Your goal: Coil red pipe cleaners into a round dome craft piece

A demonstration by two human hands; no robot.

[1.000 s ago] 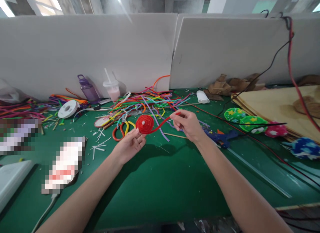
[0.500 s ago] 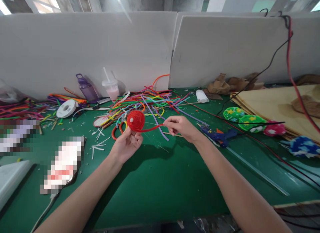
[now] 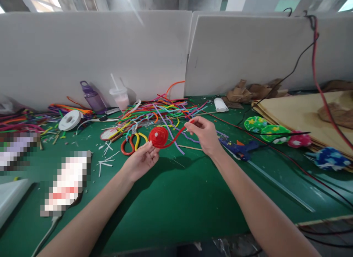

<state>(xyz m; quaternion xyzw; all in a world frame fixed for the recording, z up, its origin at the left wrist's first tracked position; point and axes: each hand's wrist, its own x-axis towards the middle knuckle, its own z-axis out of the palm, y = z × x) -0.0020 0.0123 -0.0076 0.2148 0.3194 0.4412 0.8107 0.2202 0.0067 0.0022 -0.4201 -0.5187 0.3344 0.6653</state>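
Over the table's middle, my left hand (image 3: 142, 159) grips a round red coil of pipe cleaner (image 3: 158, 137) by its lower edge. A small whitish spot shows near the coil's centre. A loose red pipe cleaner tail (image 3: 175, 140) runs from the coil's underside up to the right. Its far end is pinched between the thumb and forefinger of my right hand (image 3: 202, 131). Just behind my left hand, scissors with orange and yellow handles (image 3: 128, 144) lie on the table.
Many coloured pipe cleaners (image 3: 154, 111) are heaped behind my hands. On the right lie a blue glue gun (image 3: 242, 150) with a clear stick and several fuzzy coloured pieces (image 3: 275, 133). A purple bottle (image 3: 93, 98), a drink cup (image 3: 120, 97) and a ribbon spool (image 3: 70, 120) stand left on the green table (image 3: 176, 209).
The coil has shifted a little right and tilted. My right hand has risen slightly, so the red tail now slopes upward instead of running nearly level.
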